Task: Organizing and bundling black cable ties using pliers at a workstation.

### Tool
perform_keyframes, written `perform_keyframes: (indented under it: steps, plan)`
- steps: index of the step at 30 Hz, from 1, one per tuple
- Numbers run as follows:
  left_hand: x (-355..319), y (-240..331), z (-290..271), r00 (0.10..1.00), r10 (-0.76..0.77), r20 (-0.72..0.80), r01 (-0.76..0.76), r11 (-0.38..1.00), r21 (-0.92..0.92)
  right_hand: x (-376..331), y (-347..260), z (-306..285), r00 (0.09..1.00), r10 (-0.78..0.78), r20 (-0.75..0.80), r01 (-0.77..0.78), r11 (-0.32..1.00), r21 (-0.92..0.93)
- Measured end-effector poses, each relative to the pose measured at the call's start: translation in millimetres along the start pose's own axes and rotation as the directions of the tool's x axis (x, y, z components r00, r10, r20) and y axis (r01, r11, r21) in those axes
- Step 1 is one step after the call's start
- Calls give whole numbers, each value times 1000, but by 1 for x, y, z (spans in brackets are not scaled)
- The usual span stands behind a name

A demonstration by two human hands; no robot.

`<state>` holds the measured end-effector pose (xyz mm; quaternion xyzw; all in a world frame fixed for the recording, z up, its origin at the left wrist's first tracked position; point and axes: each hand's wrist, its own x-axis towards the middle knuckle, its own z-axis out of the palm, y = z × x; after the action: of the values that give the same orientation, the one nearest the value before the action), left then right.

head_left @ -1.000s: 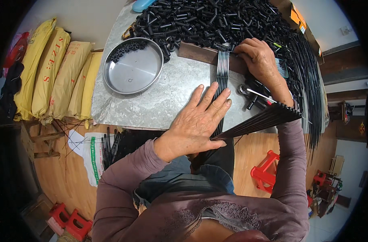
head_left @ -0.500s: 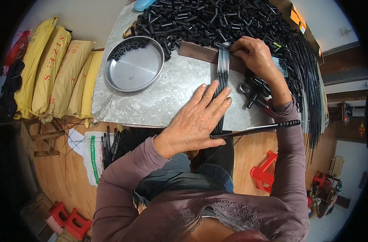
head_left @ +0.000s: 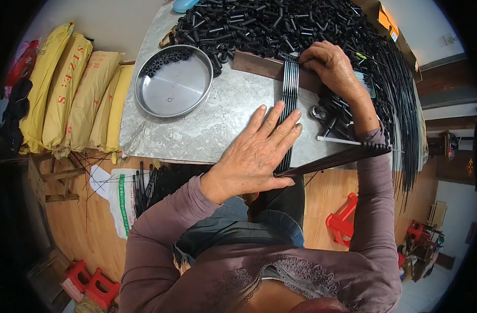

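Note:
My left hand (head_left: 259, 151) lies flat with fingers spread over a row of thin black rods (head_left: 290, 81), which look like umbrella ribs. They lie side by side, pointing away from me. By my left thumb, a second set of thin black rods (head_left: 327, 160) slants off to the right, toward my right forearm, with dark ribbed ends (head_left: 377, 149). My right hand (head_left: 332, 68) has its fingers closed in a pinch beside the far ends of the row; what they hold is hidden. Those ends rest against a brown bar (head_left: 254, 64).
A heap of short black tubes (head_left: 269, 26) covers the back of the table. On the left stands a round metal pan (head_left: 174, 83) with small black rings. Long black rods (head_left: 400, 104) hang over the right edge. Yellow sacks (head_left: 68, 94) lean at left; a red stool (head_left: 343, 219) stands below.
The slanting rods by my left thumb have spread into a wider band, and a pale tip now shows near their right end. My right hand has shifted slightly away from me.

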<state>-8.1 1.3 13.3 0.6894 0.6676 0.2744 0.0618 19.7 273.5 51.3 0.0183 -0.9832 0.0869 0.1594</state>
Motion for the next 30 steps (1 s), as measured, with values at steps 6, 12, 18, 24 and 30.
perform_keyframes:
  steps: [6, 12, 18, 24, 30]
  plan:
    - [0, 1, 0, 1000, 0, -27, 0, 1000, 9, -1, -6, -2, 997, -49, -54, 44, 994, -98]
    - [0, 0, 2, 1000, -20, -11, 19, 998, -59, -6, -8, 4, 996, -75, -50, 67, 987, -146]
    - [0, -1, 2, 1000, -29, -1, 29, 999, -26, -8, -18, 6, 994, -46, -100, 40, 997, -64]
    - [1, 0, 7, 999, -24, -45, 23, 999, -25, -9, 0, 10, 995, -37, -93, 46, 994, 95]
    - [1, 0, 3, 999, -38, -29, 38, 999, -23, -4, -3, 6, 999, 25, -35, -14, 954, 299]
